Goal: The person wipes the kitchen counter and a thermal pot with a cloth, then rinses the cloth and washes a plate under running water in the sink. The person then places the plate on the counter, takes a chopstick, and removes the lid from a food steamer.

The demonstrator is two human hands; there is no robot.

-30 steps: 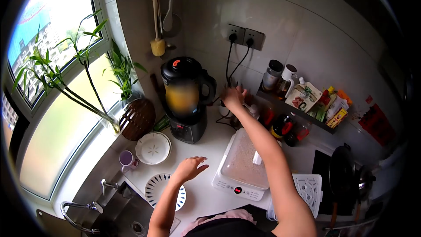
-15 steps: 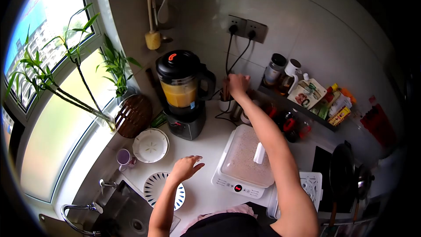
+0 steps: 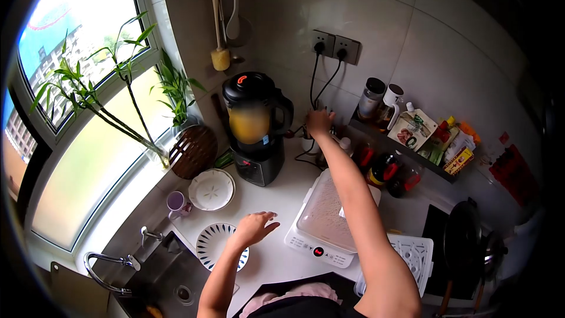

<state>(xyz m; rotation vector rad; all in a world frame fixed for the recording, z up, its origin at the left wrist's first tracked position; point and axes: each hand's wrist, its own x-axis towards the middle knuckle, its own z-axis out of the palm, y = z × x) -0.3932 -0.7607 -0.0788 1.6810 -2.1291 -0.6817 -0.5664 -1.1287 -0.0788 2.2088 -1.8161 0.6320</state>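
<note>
My right hand (image 3: 319, 122) reaches far across the counter to a pale holder (image 3: 310, 144) by the wall, beside the blender. Its fingers look curled in, and whatever they grip is hidden. My left hand (image 3: 256, 228) hovers over the counter, holding nothing, its fingers apart. Close under its wrist lies a white plate with dark petal marks (image 3: 207, 246). The black blender (image 3: 256, 123) contains a yellow liquid, and a red mark shows on its lid. Below my right forearm is a white electric cooker (image 3: 321, 212) with a fogged clear lid and a lit red display.
A stack of white dishes (image 3: 210, 191) and a purple mug (image 3: 178, 204) stand left, near the sink (image 3: 170, 277). Bottles (image 3: 381, 169) sit beneath a loaded wall shelf (image 3: 406, 148). A white perforated tray (image 3: 412, 259) and a black pan (image 3: 462, 232) are at right. Cords (image 3: 318, 88) hang behind my right hand.
The view has shifted slightly. My right hand has dipped a little lower at the holder, its fingers now more hidden. My left hand keeps nearly the same pose.
</note>
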